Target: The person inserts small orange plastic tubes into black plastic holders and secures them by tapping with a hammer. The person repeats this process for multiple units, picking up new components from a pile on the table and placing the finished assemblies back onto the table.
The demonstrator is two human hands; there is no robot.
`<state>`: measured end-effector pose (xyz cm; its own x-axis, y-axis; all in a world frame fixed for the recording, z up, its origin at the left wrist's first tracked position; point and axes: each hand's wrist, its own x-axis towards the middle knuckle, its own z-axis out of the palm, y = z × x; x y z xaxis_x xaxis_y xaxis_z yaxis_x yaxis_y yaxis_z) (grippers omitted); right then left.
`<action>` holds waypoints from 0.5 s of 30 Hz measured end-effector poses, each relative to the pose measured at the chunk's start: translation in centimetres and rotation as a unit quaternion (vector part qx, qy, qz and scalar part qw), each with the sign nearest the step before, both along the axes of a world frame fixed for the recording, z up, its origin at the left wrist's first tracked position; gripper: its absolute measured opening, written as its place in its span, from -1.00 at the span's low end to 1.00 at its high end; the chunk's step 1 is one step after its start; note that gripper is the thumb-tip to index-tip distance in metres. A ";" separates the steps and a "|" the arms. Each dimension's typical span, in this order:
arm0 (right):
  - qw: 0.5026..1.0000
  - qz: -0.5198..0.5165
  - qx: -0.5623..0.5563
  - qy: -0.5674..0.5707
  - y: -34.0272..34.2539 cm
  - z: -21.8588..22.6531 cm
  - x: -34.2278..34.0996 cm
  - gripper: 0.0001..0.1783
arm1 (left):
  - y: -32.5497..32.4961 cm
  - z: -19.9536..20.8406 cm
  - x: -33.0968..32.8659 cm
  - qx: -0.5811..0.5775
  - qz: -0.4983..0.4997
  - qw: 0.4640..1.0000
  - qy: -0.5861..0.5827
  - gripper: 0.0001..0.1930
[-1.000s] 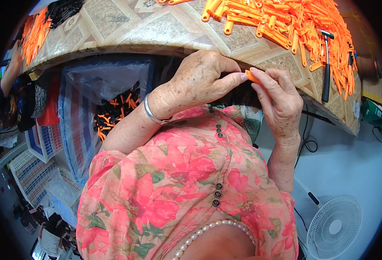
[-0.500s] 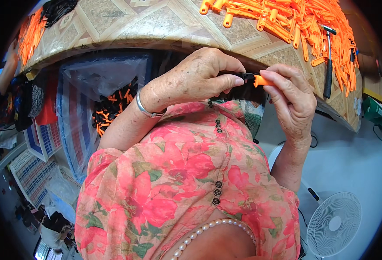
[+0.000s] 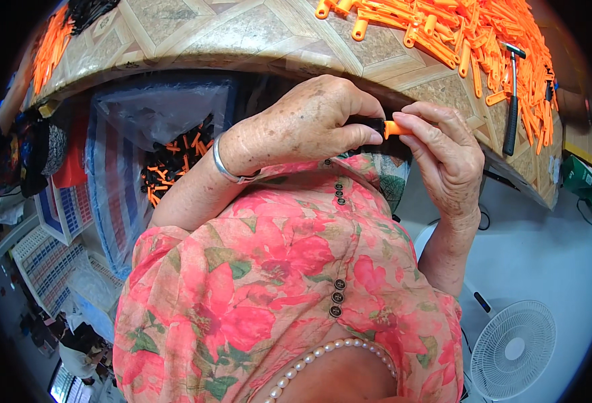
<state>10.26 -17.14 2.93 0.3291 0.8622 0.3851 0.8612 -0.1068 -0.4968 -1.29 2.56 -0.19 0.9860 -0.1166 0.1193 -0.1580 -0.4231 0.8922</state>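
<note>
The tabletop (image 3: pixel 255 33) with its patterned covering curves across in front of me, and my two hands meet just below its near edge, over my lap, so anything I let go of drops past my flowered blouse (image 3: pixel 276 269) toward the floor and not onto the work surface. Under the tabletop a clear bag (image 3: pixel 168 148) holds black and orange pieces; a dropped part could land among them and be lost in the mix. On the right half of the tabletop lies a big heap of orange plastic pieces (image 3: pixel 470 33) with a hammer (image 3: pixel 511 101) resting at its edge, well apart from my hands. My left hand (image 3: pixel 309 124) is closed in a tight grip around a small black part (image 3: pixel 374 124), most of which my fingers hide, so I cannot tell how squarely it sits. My right hand (image 3: pixel 443 154) pinches a short orange piece (image 3: pixel 396 127) narrowly between thumb and fingertips, its end touching the black part. If I push crooked, I judge that the orange piece may jam, slip from the pinch, or nip my fingertip.
</note>
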 end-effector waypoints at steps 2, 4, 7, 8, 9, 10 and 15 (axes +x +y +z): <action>1.000 0.001 -0.001 0.003 0.0 -0.2 0.0 -0.65 | 0.0 -0.1 0.0 0.014 0.004 1.000 -0.024 -0.67; 1.000 0.001 -0.002 0.004 0.1 -0.3 -0.1 -0.65 | -0.1 0.0 -0.1 0.016 0.011 1.000 -0.017 -0.67; 1.000 0.002 -0.003 -0.001 0.0 -0.3 -0.1 -0.65 | -0.3 0.4 -0.1 0.030 0.032 0.999 -0.008 -0.68; 1.000 0.003 -0.006 -0.006 0.1 -0.3 -0.1 -0.65 | -0.4 0.5 -0.1 0.037 0.041 0.998 -0.005 -0.68; 1.000 0.003 -0.010 -0.011 0.1 -0.2 -0.1 -0.65 | -0.5 0.5 -0.1 0.054 0.047 0.997 -0.015 -0.68; 1.000 0.003 -0.013 -0.016 0.1 -0.2 -0.1 -0.65 | -0.6 0.4 -0.1 0.071 0.053 0.996 -0.025 -0.68; 1.000 0.008 -0.021 -0.010 0.0 -0.5 -0.3 -0.66 | -0.8 0.4 -0.3 0.118 0.069 0.990 -0.037 -0.70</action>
